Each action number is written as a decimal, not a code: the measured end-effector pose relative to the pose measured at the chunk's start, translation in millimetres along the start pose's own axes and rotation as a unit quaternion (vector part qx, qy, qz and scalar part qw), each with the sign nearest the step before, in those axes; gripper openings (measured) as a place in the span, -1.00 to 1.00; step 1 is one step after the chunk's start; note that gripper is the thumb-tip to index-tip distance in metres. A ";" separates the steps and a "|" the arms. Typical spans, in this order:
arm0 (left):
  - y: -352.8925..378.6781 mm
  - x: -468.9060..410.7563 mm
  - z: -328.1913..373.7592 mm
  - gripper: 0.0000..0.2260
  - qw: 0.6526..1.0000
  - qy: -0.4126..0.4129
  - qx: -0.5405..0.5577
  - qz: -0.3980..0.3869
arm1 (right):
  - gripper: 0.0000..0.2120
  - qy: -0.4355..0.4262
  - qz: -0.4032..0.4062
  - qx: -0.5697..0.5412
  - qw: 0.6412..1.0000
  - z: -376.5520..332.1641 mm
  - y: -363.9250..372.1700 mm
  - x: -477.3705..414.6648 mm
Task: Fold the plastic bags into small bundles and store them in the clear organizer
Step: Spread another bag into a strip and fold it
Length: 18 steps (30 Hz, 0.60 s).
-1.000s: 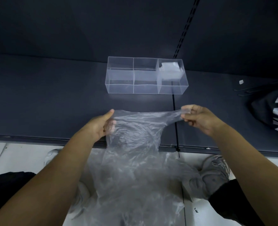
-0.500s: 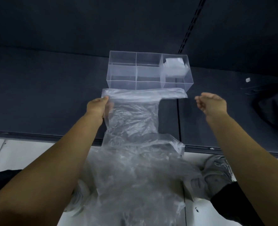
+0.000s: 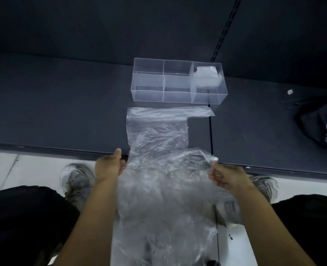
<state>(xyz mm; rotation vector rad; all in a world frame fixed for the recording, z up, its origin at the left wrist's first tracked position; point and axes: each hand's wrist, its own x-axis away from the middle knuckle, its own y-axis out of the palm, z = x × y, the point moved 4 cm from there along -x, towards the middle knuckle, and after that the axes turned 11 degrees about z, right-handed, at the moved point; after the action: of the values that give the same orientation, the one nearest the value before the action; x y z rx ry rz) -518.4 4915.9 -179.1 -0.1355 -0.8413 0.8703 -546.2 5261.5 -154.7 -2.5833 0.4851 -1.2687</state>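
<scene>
On the dark tabletop [image 3: 63, 112], we are pinching the plastic bag [image 3: 157, 135] with our right hand [image 3: 226, 176] to flatten it; left hand [image 3: 109, 167] open beside it.

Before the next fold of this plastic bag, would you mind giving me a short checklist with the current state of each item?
1. Far end of the plastic bag lies flat on the dark surface: ok.
2. Right hand pinches a bag edge: ok.
3. Left hand grips the bag: cannot tell; it sits at the edge.
4. Near part of the bag is smoothed: not ok, it hangs crumpled.
5. Clear organizer has free compartments: ok, left and middle.
</scene>
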 end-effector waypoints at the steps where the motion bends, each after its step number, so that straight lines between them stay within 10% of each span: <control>1: 0.1 6.1 -7.0 -0.68 1.000 0.000 -0.007 0.002 | -0.87 -0.018 0.013 -0.011 1.000 -0.5 1.7 0.5; 8: 16.8 32.7 -29.1 -0.76 0.964 -0.183 0.100 -0.167 | -0.90 -0.102 0.039 0.018 0.994 -12.6 -5.2 -5.6; 18: 10.8 35.8 -30.8 -0.90 0.961 -0.188 0.148 -0.141 | -0.86 -0.070 0.120 -0.021 0.990 -6.0 -37.4 -36.5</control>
<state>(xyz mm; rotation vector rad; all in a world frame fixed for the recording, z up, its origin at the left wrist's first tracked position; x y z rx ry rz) -490.9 4955.5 -183.3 0.4160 -1.0421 0.7511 -564.7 5309.7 -164.8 -2.5314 0.7750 -1.0001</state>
